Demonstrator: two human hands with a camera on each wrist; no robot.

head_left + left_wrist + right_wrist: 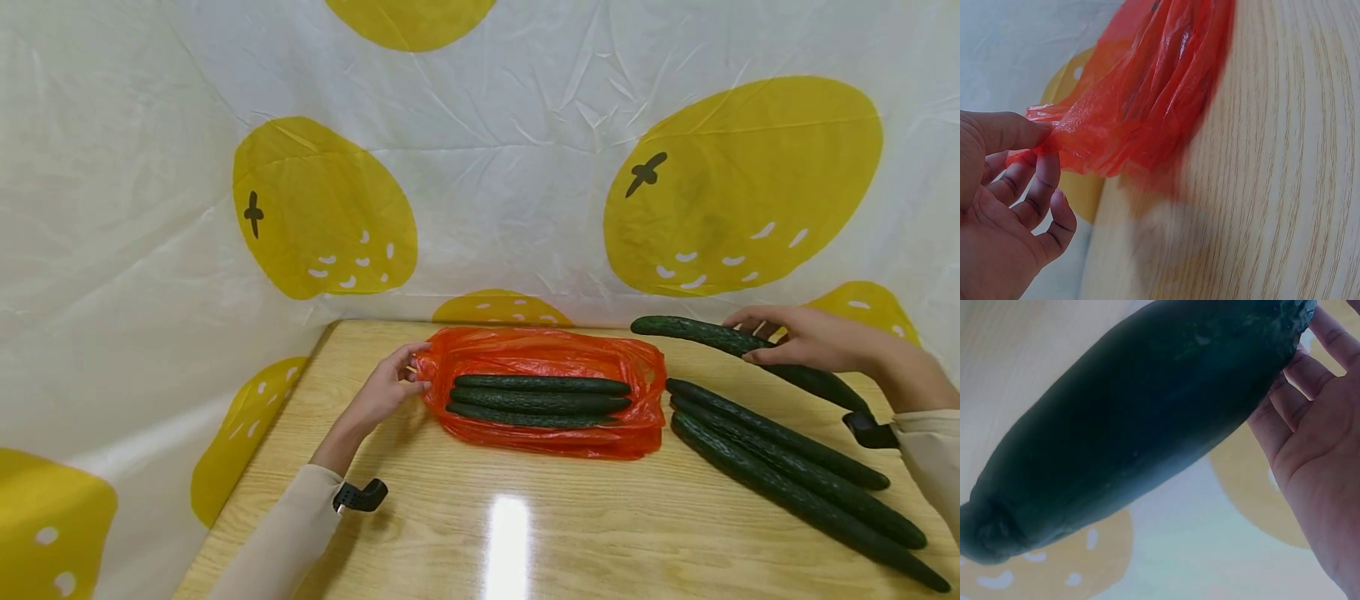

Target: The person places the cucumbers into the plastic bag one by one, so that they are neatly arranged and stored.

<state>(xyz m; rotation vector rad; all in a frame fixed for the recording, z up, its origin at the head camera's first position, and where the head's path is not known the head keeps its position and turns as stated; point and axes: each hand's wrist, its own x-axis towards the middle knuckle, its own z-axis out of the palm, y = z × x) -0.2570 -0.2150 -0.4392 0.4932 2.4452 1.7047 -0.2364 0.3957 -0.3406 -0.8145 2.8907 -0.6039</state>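
Note:
A red plastic bag [540, 442] lies on the table with three dark green cucumbers [540, 402] side by side in its opening. My left hand [386, 385] pinches the bag's left end between thumb and fingers; the left wrist view shows the gathered red film [1129, 119] at the fingertips. At the right, my right hand [806, 337] grips another long cucumber [697, 331] around its middle, raised above the table. That cucumber [1141, 425] fills much of the right wrist view. Below it, three loose cucumbers [795, 475] lie slanting beside the bag's right end.
The wooden table [420, 533] has a bright light reflection near its front. A white sheet [510, 208] with yellow fruit prints hangs behind the table and along its left side. A black strap device sits on each wrist.

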